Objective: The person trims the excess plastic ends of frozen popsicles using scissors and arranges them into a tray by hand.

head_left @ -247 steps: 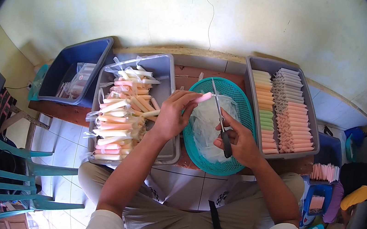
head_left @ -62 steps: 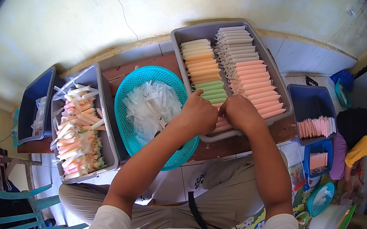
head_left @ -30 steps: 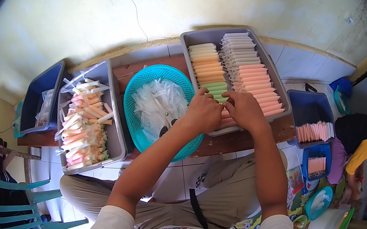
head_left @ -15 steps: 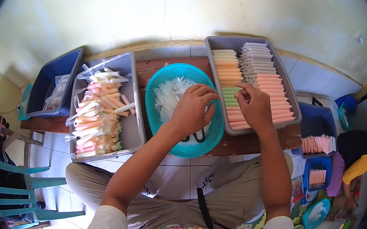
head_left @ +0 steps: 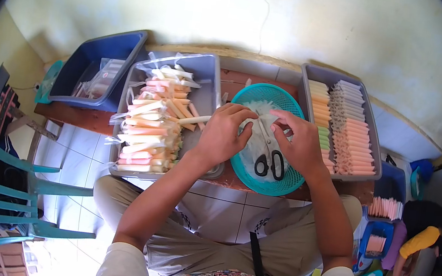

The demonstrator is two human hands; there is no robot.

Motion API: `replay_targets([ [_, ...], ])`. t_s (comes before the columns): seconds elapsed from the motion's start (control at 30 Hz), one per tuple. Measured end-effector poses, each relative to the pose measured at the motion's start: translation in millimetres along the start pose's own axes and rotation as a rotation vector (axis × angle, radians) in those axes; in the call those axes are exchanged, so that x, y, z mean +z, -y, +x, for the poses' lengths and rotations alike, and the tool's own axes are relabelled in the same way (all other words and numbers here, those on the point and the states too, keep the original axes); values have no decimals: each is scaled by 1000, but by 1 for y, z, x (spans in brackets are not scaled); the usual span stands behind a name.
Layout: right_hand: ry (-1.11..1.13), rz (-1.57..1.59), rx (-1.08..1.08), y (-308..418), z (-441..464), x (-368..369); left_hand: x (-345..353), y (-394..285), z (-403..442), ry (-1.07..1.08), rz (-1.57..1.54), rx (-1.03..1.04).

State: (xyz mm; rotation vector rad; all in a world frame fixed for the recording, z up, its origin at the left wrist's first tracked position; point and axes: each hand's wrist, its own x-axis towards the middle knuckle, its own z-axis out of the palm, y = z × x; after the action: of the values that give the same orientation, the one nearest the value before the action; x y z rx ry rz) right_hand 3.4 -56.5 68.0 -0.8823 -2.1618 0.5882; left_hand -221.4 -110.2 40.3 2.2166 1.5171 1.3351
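My left hand [head_left: 225, 134] is over the left rim of the teal basket [head_left: 241, 166], fingers apart and holding nothing. Above the basket's right side is my right hand [head_left: 300, 141], its fingers spread and empty. Black-handled scissors [head_left: 270, 158] lie between the hands on clear plastic scraps [head_left: 250, 152] in the basket. To the left, a grey tray [head_left: 211, 75] holds a loose pile of pastel tubes [head_left: 147, 123], one pale tube reaching toward my left hand. Neat rows of wrapped pink tubes [head_left: 356, 147] and others fill the right grey tray [head_left: 378, 137].
A dark blue bin [head_left: 72, 76] with wrapped packs stands at the far left. A teal plastic chair [head_left: 30, 185] is at the lower left. At the right, another person [head_left: 424, 226] bends beside blue bins [head_left: 393, 186] holding pink tubes. A cracked wall [head_left: 193, 11] rises behind the bench.
The view has swung left. My hands have left the right tray's tubes and come back over the basket. The scissors, held in my right hand earliest, now lie on the scraps.
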Motion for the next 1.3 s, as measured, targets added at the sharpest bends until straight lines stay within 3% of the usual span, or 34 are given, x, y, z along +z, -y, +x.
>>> replay_targets([
  [0.37,30,93,-198,48,59,64,-80,35,-8,-101,187,14],
  [0.5,60,115,-231,55,87,109,-112,79,-12,-213,159,-94],
  [0.57,60,182,-226,53,101,138,-134,114,-11,-245,338,-142],
  [0.7,43,80,-244,44,142,195,-169,173,-12,-189,399,-293],
  [0.93,40,9,-214,31,180,262,-171,207,-28,19,452,-371],
  [1.3,64,122,-156,25,175,282,-160,224,-35,-108,316,-492],
])
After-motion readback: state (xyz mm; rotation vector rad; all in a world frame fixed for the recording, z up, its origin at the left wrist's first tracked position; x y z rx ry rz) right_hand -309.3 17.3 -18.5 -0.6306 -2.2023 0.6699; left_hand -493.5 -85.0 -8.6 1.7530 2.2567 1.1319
